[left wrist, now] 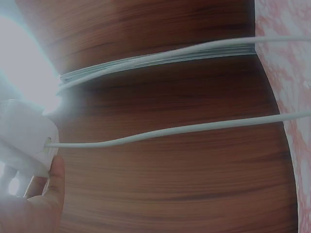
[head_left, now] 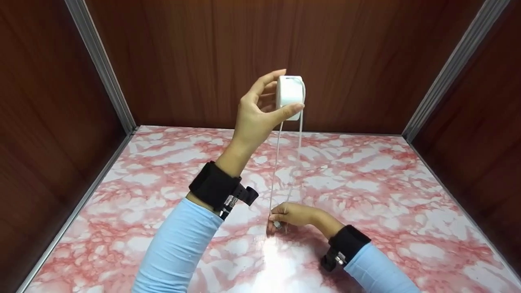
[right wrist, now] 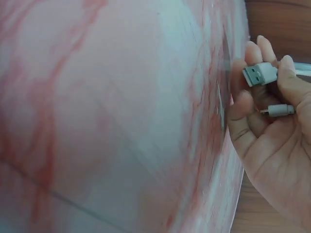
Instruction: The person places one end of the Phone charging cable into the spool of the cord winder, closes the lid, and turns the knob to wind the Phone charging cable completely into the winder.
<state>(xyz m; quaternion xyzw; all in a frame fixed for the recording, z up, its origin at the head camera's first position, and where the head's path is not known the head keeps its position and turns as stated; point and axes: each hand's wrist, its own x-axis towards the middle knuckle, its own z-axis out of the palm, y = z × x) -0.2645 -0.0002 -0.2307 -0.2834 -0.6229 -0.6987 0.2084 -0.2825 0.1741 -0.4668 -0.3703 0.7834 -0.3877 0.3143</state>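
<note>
High above the table, my left hand (head_left: 260, 108) grips a white block-shaped adapter (head_left: 291, 91) between thumb and fingers. One strand of a white cable (head_left: 276, 162) leaves the adapter, and another passes over its right side; both run down to my right hand (head_left: 297, 214), low over the table. In the right wrist view, the fingers of my right hand (right wrist: 272, 131) curl around the cable's ends, a USB plug (right wrist: 260, 74) and a smaller connector (right wrist: 279, 110). In the left wrist view, the strand (left wrist: 170, 132) enters a port on the adapter (left wrist: 29, 128).
The table (head_left: 163, 162) has a red and white marbled top. Dark wood panels (head_left: 183, 61) stand behind it and at both sides, with grey metal strips (head_left: 101, 65) at the corners. A bright reflection lies on the tabletop near the front.
</note>
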